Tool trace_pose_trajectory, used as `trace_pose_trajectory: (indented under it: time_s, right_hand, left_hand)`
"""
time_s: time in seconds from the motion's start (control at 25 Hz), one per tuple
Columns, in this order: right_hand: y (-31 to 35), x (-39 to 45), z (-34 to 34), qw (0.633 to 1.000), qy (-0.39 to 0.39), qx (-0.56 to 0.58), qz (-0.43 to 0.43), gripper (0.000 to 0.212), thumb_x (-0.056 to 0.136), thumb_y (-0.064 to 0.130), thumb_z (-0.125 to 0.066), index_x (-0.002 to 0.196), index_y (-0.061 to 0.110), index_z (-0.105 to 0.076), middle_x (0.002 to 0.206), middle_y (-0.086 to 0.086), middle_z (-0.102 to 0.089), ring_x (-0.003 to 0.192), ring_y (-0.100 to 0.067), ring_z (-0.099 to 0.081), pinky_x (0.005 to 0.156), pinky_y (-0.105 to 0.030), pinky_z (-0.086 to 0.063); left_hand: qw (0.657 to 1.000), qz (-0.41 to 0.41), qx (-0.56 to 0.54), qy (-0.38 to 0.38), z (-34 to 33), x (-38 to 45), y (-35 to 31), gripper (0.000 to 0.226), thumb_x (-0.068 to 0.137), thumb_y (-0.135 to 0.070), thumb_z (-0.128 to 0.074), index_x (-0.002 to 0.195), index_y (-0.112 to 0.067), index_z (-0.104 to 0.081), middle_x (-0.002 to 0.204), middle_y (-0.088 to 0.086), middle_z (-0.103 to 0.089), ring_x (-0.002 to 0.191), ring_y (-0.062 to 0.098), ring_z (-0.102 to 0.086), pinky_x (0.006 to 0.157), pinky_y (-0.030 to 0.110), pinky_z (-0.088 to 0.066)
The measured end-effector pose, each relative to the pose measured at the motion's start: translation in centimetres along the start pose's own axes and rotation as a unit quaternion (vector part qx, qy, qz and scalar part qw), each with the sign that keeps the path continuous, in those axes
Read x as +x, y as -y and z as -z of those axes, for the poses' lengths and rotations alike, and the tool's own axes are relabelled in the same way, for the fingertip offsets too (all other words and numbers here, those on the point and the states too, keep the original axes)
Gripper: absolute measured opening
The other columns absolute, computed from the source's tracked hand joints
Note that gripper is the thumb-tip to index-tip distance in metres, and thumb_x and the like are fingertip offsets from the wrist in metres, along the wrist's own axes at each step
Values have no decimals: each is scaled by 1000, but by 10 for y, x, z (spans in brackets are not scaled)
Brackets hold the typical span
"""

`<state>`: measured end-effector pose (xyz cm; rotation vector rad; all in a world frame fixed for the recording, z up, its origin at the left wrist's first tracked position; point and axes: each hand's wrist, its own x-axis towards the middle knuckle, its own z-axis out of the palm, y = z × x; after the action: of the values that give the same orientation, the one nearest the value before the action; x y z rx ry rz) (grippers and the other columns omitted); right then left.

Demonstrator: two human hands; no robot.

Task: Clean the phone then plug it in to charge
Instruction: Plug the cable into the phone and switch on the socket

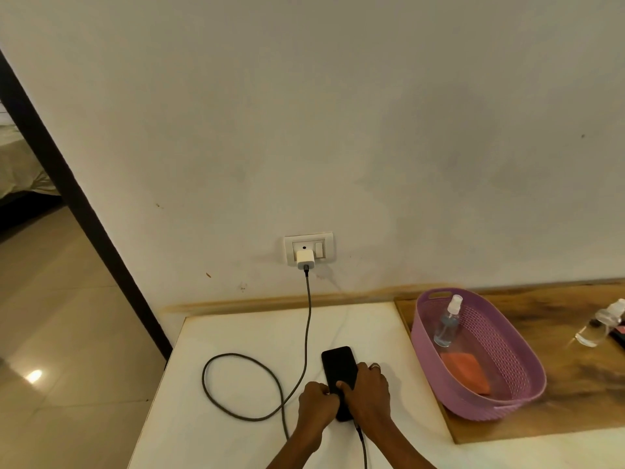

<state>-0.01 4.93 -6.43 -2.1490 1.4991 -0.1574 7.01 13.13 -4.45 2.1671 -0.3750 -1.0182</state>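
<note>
The light is soft and a bit dim. A bright spot shines on the floor [33, 376]. Straight lines bend near the edges.

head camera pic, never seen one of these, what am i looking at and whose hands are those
It is one picture from a camera worn on a person's head, looking down at their own bare hands. No robot is involved. Both hands hold a black phone lying on a white tabletop: the left hand at its left edge, the right hand over its lower part. A grey cable runs from a white charger in the wall socket and loops towards the phone. To the right, a purple basket holds a spray bottle and an orange cloth.
</note>
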Motion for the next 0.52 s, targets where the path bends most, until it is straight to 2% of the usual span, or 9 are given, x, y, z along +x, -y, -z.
trace_pose_trajectory:
  time_s: [0.08,0.2,0.24,0.32,0.36,0.4,0.44,0.52]
  right_hand:
    - [0,1,1,1000,-1,-9,1,60,84,54,-62,128,16,-47,131,-6,-52,118,-20,-54,98,-29,-49]
    - [-1,2,2,1000,5,-28,3,62,83,57,-61,129,18,-45,131,-5,-51,116,-20,-56,96,-29,-51]
    - [-2,3,2,999,8,-33,4,64,83,58,-60,130,18,-44,131,-5,-51,116,-21,-56,95,-29,-51]
    - [-4,5,3,999,20,-46,8,68,81,61,-59,132,20,-42,132,-5,-51,116,-21,-56,95,-29,-50]
    - [-5,6,5,998,26,-52,13,69,80,63,-58,132,20,-42,131,-4,-51,116,-21,-56,94,-29,-50]
    - [-6,10,8,998,30,-55,21,69,80,64,-58,131,20,-43,130,-4,-52,116,-22,-56,94,-30,-49]
    - [-7,14,12,998,27,-49,29,68,80,64,-57,131,20,-44,129,-4,-54,116,-22,-56,94,-30,-48]
    - [-2,26,28,999,4,-8,52,62,83,59,-57,130,20,-47,126,-4,-57,114,-20,-56,94,-30,-46]
  left_hand:
    - [1000,2,11,1,-1,-2,-2,16,91,-13,-62,105,-5,-67,79,2,-63,62,7,-56,53,14,-43]
    - [1000,-13,20,4,0,-4,-3,40,93,-14,-62,131,-6,-55,109,3,-67,65,1,-53,48,8,-39]
    - [1000,-20,20,6,1,-4,-2,43,93,-14,-61,134,-6,-53,106,0,-66,65,0,-52,45,7,-38]
    - [1000,-15,4,12,3,-5,-2,34,92,-12,-60,125,-5,-59,90,-2,-61,64,1,-53,48,7,-39]
    - [1000,-9,5,17,5,-6,-2,27,91,-11,-58,117,-5,-62,88,0,-61,65,3,-55,53,10,-42]
    - [1000,-9,9,22,6,-8,-2,24,92,-11,-57,115,-7,-62,95,4,-65,73,6,-59,60,14,-46]
    - [1000,-8,10,28,8,-8,0,31,93,-12,-57,124,-8,-58,112,7,-66,89,10,-64,72,18,-52]
    - [999,-20,7,30,11,-9,3,50,96,-15,-58,144,-8,-43,141,7,-54,124,17,-56,99,24,-47]
